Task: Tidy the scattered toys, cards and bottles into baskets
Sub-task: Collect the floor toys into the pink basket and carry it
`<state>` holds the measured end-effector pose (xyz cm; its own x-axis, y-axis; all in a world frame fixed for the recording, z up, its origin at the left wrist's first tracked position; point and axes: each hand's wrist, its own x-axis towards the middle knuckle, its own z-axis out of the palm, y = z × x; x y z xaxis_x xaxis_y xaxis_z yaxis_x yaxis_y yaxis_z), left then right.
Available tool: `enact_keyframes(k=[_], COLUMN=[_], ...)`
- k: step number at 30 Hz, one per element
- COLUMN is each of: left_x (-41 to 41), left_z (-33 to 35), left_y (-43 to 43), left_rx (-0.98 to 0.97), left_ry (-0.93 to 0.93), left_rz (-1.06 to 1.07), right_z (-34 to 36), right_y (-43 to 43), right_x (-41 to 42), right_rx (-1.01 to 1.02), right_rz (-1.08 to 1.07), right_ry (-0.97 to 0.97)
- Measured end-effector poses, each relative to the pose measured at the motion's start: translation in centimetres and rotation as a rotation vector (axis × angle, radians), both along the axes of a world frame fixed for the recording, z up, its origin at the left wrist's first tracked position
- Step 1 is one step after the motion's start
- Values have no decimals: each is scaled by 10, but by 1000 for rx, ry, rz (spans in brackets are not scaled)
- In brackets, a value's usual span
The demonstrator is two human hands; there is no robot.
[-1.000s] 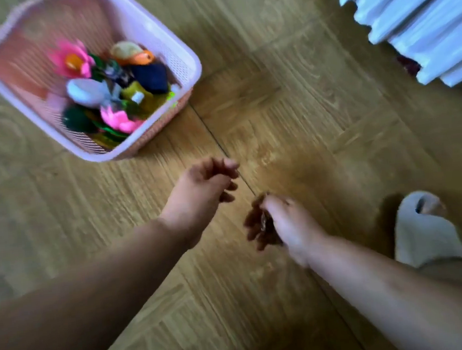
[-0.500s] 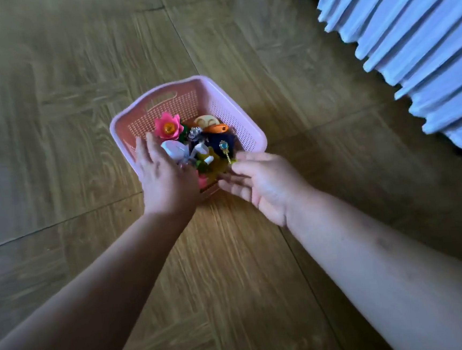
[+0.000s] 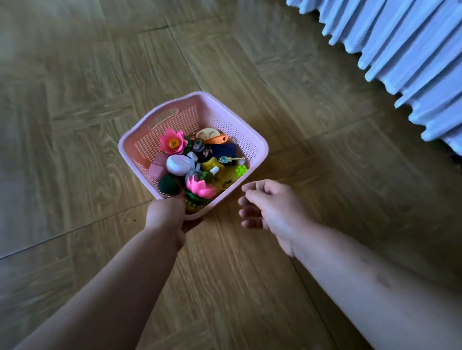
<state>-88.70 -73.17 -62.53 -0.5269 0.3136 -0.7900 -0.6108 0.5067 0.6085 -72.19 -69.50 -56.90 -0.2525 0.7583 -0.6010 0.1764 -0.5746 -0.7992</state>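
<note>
A pink perforated basket [image 3: 227, 119] is over the wooden floor, filled with several small toys: a pink lotus flower [image 3: 171, 142], a white egg-shaped toy [image 3: 177, 164], an orange whistle-like piece [image 3: 217, 139] and a small jewelled wand [image 3: 230, 159]. My left hand [image 3: 168, 218] grips the basket's near corner rim. My right hand [image 3: 270, 206] hangs just right of that corner, apart from the basket, its fingers loosely curled and holding nothing.
A white pleated fabric skirt [image 3: 408, 47] runs diagonally across the upper right. Wooden parquet floor [image 3: 65, 119] surrounds the basket on all sides.
My right hand has drawn back from the basket after leaving the small wand inside. My left hand moved from the toys to the near rim and now grips it.
</note>
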Motion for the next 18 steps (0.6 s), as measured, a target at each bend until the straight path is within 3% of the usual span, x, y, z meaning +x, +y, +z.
enact_keyframes(k=[4,7,10,18], left_x=[21,41,57,83], left_z=[12,19,24,26], left_y=[2,7,13,27], left_rx=[86,110,118,83], left_ry=[-80,-48,-26,60], left_rz=[20,-29,-40,-28], right_z=[9,12,0,-30], right_y=[19,39,55,78], right_x=[9,18,28,43], right_rx=[218,236,282,26], right_rz=[-118,-226,-292,-429], right_ry=[-44,-46,-192,-244])
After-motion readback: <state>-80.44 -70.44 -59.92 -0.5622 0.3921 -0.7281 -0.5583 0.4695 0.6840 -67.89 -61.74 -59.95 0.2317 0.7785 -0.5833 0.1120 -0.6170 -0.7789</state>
